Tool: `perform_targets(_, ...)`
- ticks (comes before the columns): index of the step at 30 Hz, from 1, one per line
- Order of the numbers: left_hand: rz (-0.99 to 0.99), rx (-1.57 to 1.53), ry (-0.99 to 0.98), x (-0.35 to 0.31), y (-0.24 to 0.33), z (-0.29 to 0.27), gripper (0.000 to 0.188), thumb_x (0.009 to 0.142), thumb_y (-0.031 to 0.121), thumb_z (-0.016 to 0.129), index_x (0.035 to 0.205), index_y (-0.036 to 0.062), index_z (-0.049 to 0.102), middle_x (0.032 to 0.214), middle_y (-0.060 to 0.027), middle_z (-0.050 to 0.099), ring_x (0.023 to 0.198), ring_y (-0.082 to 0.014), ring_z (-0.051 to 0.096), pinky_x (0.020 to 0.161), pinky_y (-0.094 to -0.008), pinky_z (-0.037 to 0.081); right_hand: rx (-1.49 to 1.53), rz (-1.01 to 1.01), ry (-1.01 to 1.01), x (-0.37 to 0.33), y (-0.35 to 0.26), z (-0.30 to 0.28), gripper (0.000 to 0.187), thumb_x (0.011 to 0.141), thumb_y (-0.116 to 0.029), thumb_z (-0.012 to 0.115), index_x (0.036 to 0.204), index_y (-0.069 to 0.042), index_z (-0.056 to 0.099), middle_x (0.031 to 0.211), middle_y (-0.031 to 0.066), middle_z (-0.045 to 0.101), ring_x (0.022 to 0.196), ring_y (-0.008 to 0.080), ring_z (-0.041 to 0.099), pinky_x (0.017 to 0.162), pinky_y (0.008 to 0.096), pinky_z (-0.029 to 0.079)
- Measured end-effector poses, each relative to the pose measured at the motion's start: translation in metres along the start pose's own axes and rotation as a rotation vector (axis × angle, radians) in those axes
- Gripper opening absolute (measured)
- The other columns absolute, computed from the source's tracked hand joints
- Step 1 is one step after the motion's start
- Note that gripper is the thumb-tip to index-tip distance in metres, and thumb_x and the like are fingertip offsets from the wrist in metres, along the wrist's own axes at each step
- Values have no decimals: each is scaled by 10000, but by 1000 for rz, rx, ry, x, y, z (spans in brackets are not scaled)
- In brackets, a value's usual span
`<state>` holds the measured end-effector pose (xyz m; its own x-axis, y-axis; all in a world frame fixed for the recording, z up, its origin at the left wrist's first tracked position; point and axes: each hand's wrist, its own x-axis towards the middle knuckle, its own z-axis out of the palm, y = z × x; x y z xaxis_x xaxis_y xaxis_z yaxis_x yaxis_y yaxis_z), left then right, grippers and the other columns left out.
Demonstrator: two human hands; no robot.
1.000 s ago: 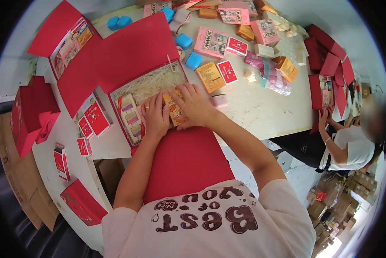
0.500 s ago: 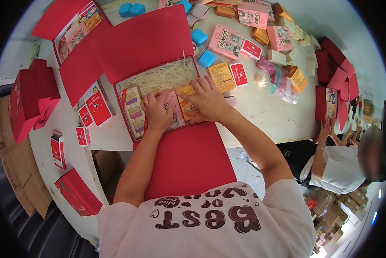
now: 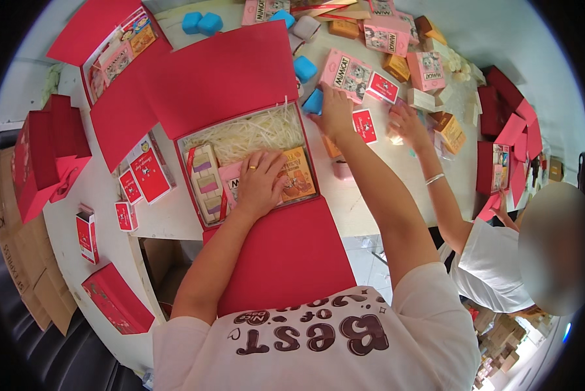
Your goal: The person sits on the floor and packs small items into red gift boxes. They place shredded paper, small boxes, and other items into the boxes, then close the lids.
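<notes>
My left hand (image 3: pixel 261 182), with a ring, lies flat on a pink box (image 3: pixel 229 174) and an orange box (image 3: pixel 299 173) in the open red gift box (image 3: pixel 245 124). Left of these, a clear-fronted pack of pale pieces with purple bands (image 3: pixel 205 182) fills the gift box's side. Pale shredded filler (image 3: pixel 247 133) lies along its far part. Beyond the box's right edge, my right hand (image 3: pixel 336 116) has thumb and fingers apart beside a blue rounded block (image 3: pixel 313 102). It partly covers another orange box (image 3: pixel 332 148).
Pink boxes (image 3: pixel 348 70), red-and-white packs (image 3: pixel 365 126) and orange boxes crowd the far right table. A co-worker's hand (image 3: pixel 408 125) reaches in there from the right. Another open red gift box (image 3: pixel 119 62) stands far left, with red cartons (image 3: pixel 117 298) along the left side.
My right hand has left the orange box in the gift box and moved right and away. My left hand has shifted right over the boxes. The co-worker's arm has reached onto the table.
</notes>
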<state>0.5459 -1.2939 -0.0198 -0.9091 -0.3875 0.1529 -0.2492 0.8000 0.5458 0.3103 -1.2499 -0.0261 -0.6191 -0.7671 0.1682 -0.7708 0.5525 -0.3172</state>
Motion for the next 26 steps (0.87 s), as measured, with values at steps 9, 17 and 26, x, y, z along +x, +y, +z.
perform_targets(9, -14, -230, 299, 10, -4, -5, 389, 821, 162, 582, 1183, 33, 515, 1251, -102, 482, 1133, -286, 443, 946, -420, 359, 1430, 179, -252, -35, -9, -71, 623, 658, 151, 601, 1213, -66, 421, 1172, 52, 501, 1077, 166, 510, 920, 292, 429)
perform_targets(17, -413, -1350, 44, 46, 24, -50, 488, 854, 80, 499, 1321, 20, 374, 1248, -118, 470, 1074, -198, 510, 923, -332, 427, 1073, -61, -304, -52, -51, -65, 710, 640, 43, 703, 1269, -52, 389, 1200, 75, 493, 1118, 185, 497, 918, 322, 419)
perform_targets(26, -708, -1432, -112, 49, -22, -48, 602, 868, 138, 477, 1404, 69, 212, 1287, -119, 432, 1135, -232, 494, 935, -394, 438, 478, -466, -412, -60, -61, -56, 893, 669, -33, 697, 1411, -167, 218, 1412, 150, 292, 1288, 257, 340, 1051, 358, 308)
